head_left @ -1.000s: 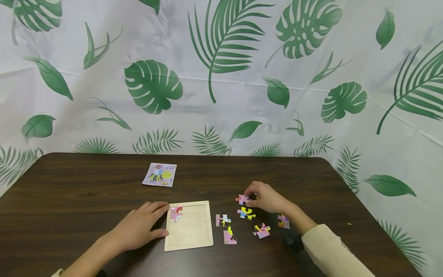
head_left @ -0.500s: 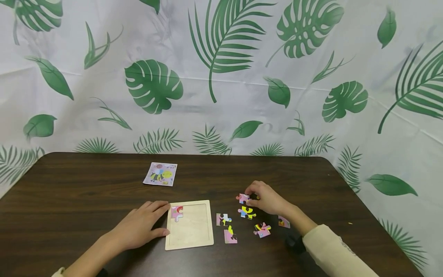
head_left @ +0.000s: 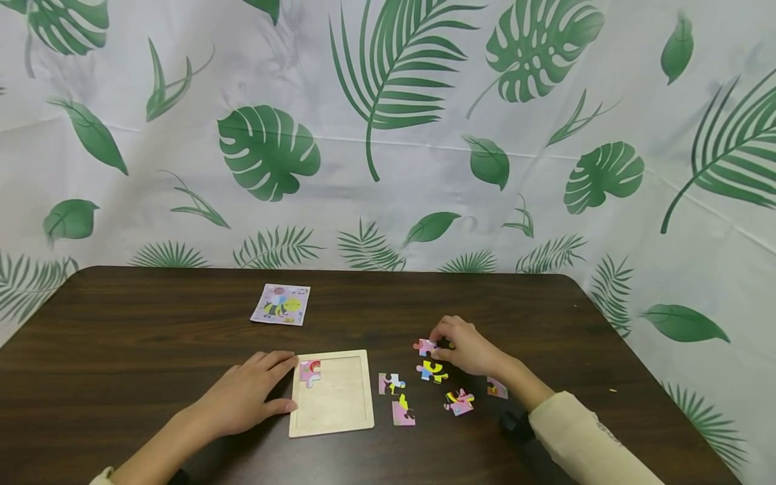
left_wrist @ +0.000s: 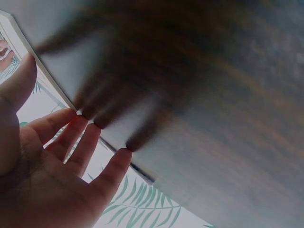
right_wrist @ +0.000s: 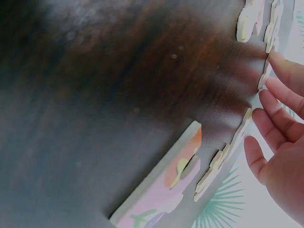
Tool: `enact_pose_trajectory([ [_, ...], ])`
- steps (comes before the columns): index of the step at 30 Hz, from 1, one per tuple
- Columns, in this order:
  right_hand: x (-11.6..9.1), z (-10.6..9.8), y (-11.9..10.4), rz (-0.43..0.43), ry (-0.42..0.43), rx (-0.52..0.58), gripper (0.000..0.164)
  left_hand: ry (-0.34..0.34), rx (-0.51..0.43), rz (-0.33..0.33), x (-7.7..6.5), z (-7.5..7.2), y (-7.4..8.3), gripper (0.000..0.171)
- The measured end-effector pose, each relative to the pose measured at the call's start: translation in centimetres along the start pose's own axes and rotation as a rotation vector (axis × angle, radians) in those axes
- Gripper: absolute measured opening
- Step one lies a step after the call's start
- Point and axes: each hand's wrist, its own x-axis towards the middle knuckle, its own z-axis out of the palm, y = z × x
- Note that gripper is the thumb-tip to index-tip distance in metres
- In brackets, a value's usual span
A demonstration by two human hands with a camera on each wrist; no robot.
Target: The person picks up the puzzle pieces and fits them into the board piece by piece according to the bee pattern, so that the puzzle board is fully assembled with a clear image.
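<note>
My left hand (head_left: 251,391) rests at the left edge of a square wooden puzzle tray (head_left: 333,411), its fingers extended and touching the rim. One pink-and-red puzzle piece (head_left: 309,372) lies in the tray's upper left corner. To the right, my right hand (head_left: 469,349) pinches a pink jigsaw piece (head_left: 425,347) between thumb and index finger, low at the table. In the right wrist view that piece (right_wrist: 264,76) appears edge-on at the fingertips, with the other fingers spread loosely. Another piece, with yellow on it, is mostly hidden behind the right hand.
Loose pieces lie between tray and right hand: a blue-and-yellow one (head_left: 432,372), a pink-and-white one (head_left: 391,384), a pink-and-yellow one (head_left: 403,411) and a pink one (head_left: 459,403). Another (head_left: 497,387) sits under the right wrist. A bee picture card (head_left: 281,304) lies farther back.
Both hands, the tray and the pieces stay almost where they were. Only a slight shift of the whole head view shows.
</note>
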Motion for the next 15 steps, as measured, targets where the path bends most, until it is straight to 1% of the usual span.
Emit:
enact_pose_trajectory([
  [3, 0.00, 0.00, -0.04, 0.007, -0.002, 0.000, 0.010, -0.004, -0.002, 0.001, 0.05, -0.06, 0.00, 0.066],
  [10, -0.08, -0.05, -0.03, -0.008, 0.015, -0.019, 0.012, -0.003, -0.005, 0.004, 0.12, -0.25, 0.03, 0.065],
  [15, -0.05, -0.18, -0.12, -0.007, 0.011, -0.012, 0.012, -0.004, -0.011, 0.011, 0.13, -0.38, -0.01, 0.065],
])
